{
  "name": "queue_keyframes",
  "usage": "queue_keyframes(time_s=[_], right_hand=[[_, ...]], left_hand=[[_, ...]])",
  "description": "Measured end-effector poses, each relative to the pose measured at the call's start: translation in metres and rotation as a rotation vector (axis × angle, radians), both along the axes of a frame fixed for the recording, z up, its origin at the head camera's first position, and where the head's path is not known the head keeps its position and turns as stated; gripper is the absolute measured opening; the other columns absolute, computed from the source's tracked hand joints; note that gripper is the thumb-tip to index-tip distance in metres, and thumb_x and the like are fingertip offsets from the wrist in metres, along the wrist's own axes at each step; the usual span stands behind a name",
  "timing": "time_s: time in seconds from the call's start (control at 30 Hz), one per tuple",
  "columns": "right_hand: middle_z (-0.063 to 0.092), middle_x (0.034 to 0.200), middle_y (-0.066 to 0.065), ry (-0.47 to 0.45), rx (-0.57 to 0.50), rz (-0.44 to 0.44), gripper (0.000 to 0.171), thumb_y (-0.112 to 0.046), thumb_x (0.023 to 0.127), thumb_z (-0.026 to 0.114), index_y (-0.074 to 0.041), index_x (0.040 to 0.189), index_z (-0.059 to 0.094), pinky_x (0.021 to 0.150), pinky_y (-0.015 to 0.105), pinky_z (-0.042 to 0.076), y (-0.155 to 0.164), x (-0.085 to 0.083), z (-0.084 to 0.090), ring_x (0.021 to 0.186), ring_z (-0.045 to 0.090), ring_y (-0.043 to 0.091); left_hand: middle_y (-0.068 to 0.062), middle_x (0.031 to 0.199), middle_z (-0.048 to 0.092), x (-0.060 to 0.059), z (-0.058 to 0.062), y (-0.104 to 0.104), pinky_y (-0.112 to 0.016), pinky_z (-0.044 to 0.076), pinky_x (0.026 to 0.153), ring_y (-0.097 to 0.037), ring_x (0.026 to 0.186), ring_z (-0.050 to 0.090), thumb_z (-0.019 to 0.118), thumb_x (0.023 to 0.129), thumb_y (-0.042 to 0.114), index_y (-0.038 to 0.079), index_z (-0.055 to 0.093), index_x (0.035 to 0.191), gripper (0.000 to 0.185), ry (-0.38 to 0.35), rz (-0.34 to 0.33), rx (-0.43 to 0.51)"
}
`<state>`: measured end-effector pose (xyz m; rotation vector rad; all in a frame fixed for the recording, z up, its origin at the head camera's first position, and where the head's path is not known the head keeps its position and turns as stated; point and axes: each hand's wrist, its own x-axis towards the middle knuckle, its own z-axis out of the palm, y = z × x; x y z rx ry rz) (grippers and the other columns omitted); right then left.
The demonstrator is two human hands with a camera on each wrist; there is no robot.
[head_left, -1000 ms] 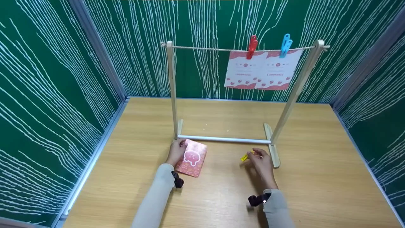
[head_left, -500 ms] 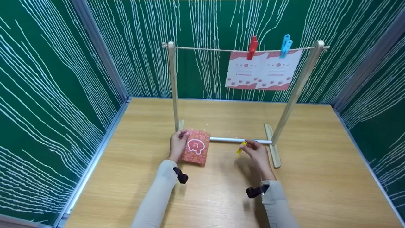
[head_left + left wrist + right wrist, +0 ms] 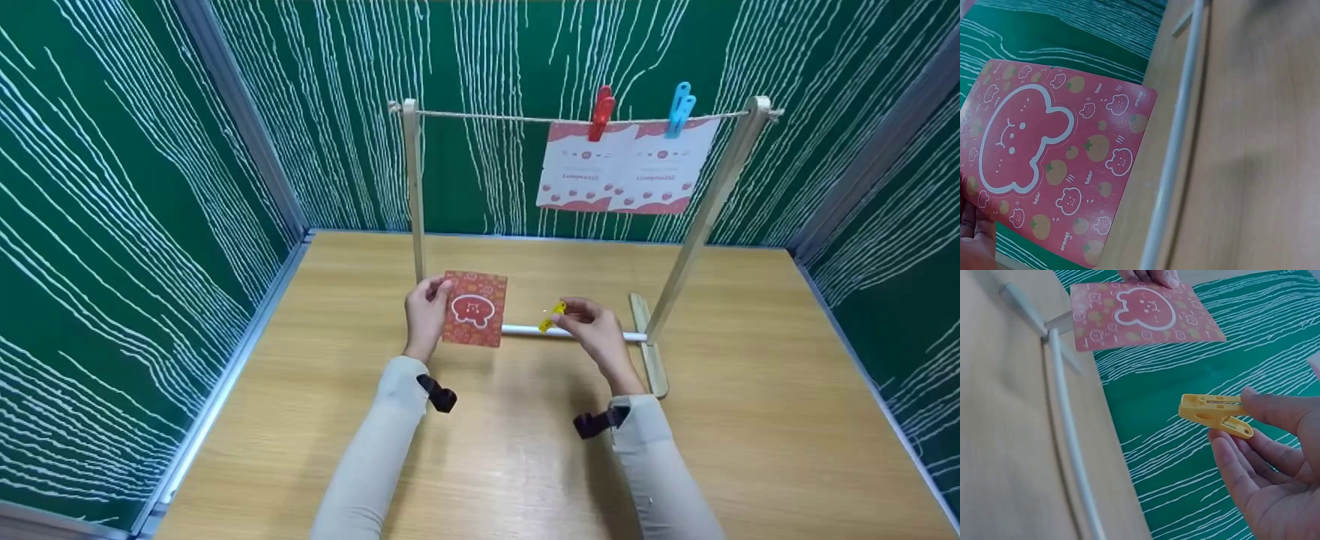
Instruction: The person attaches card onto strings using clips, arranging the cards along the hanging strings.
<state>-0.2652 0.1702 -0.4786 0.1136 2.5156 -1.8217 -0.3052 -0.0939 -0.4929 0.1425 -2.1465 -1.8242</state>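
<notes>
A red card [image 3: 473, 309] with a white-outlined bear print, upside down in the head view, hangs above the table. My left hand [image 3: 427, 319] pinches it by its left edge, thumb in front. In the right wrist view, my right hand [image 3: 1275, 467] holds a yellow clothespin [image 3: 1210, 410] between thumb and fingers, its nose pointing toward the card. Card and clothespin are apart. Higher up, a string [image 3: 495, 115] runs between two wooden posts. A red clothespin [image 3: 602, 114] and a blue clothespin [image 3: 680, 111] hold a pink-and-white printed sheet [image 3: 626, 169] on its right part.
The right wooden post [image 3: 701, 225] stands on a flat foot [image 3: 646, 360]. A white rod [image 3: 540, 331] joins the posts low down, just behind my hands. Green panels [image 3: 480, 45] with white streaks enclose the wooden table [image 3: 495, 450] at the back and sides.
My left hand has lifted the red card off the table and up, and its face now stands more upright. The right hand has moved up and left with the yellow clothespin.
</notes>
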Motion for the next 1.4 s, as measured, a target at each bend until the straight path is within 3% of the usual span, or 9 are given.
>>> queue_keyframes(time_s=[0.23,0.53,0.83,1.07,1.4], right_hand=[[0.063,0.116,0.013,0.021,0.019,0.028,0.046,-0.026,0.088,0.070,-0.006,0.128,0.059,0.082,0.024,0.048,-0.005,-0.009,0.022,0.101,0.057,0.020],[0.063,0.116,0.013,0.088,0.006,0.058,0.046,-0.027,0.086,0.072,-0.006,0.125,0.059,0.089,0.029,0.049,-0.014,-0.020,0.063,0.103,0.058,0.021],[0.065,0.108,0.012,0.262,-0.015,0.095,0.038,-0.019,0.085,0.073,-0.004,0.119,0.063,0.079,0.018,0.051,-0.018,-0.029,0.098,0.091,0.060,0.014],[0.068,0.110,0.020,0.408,-0.031,0.103,0.038,-0.013,0.085,0.073,0.003,0.118,0.064,0.077,0.015,0.052,-0.023,-0.034,0.124,0.086,0.063,0.007],[0.068,0.112,0.015,0.477,-0.079,0.081,0.036,-0.018,0.088,0.069,-0.003,0.120,0.064,0.086,0.019,0.052,-0.028,-0.034,0.159,0.092,0.064,0.014]], left_hand=[[-0.014,0.109,0.068,-0.007,0.019,0.005,-0.033,0.051,0.093,-0.022,0.103,0.063,0.059,0.095,0.019,0.002,0.066,0.115,0.027,0.002,-0.013,0.062],[-0.013,0.110,0.068,-0.016,0.051,0.012,-0.032,0.051,0.093,-0.022,0.104,0.063,0.058,0.096,0.020,0.003,0.066,0.114,0.026,0.049,-0.005,0.059],[-0.011,0.106,0.069,-0.025,0.079,0.019,-0.027,0.054,0.084,-0.017,0.095,0.063,0.057,0.096,0.020,0.005,0.066,0.114,0.026,0.126,-0.009,0.055],[-0.014,0.102,0.070,-0.030,0.095,0.024,-0.024,0.052,0.077,-0.017,0.088,0.062,0.061,0.094,0.017,0.001,0.068,0.111,0.024,0.211,0.028,0.030],[-0.011,0.103,0.068,-0.035,0.122,0.025,-0.026,0.054,0.079,-0.016,0.089,0.062,0.058,0.095,0.022,0.005,0.066,0.116,0.027,0.225,-0.001,0.066]])
